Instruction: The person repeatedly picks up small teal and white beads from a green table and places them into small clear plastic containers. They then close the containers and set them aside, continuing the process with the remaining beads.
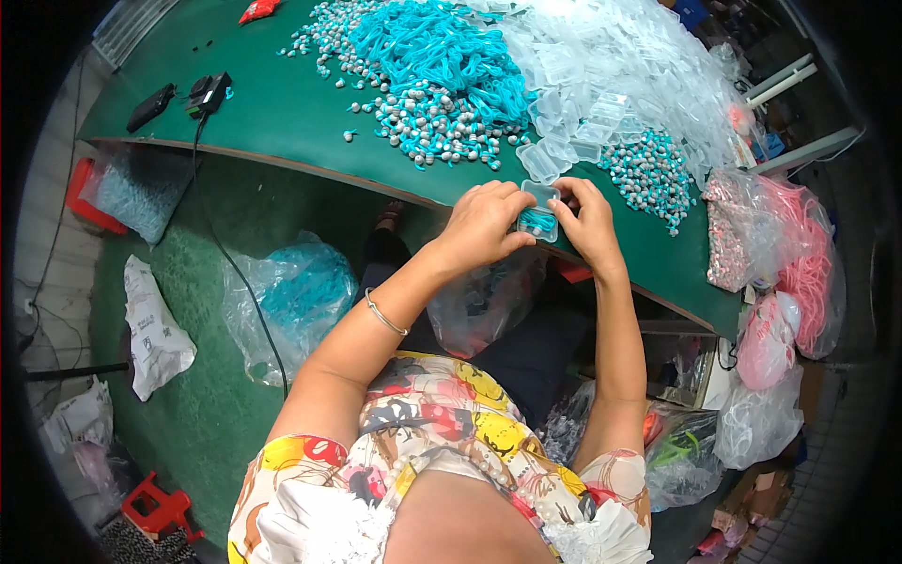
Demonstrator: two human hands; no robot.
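Note:
A small clear plastic case [540, 194] with its lid up is held between my two hands at the table's near edge. Turquoise cord [536, 222] lies in its lower half. My left hand [484, 222] grips the case from the left, thumb at its lower corner. On the other side my right hand [588, 224] has its fingers closed on the case's right edge. Just beyond it lie loose clear cases [545, 160]. Small grey-and-turquoise pieces [442, 127] are heaped to the left, and a second heap of them [650, 174] is to the right.
Behind are a tangle of turquoise cords [442, 47] and a big mound of clear cases [620, 56]. Two black devices [209, 94] with a cable sit on the green table [272, 103] at left. Bags of pink cords [799, 254] hang at right. A bag of turquoise material [301, 282] stands below.

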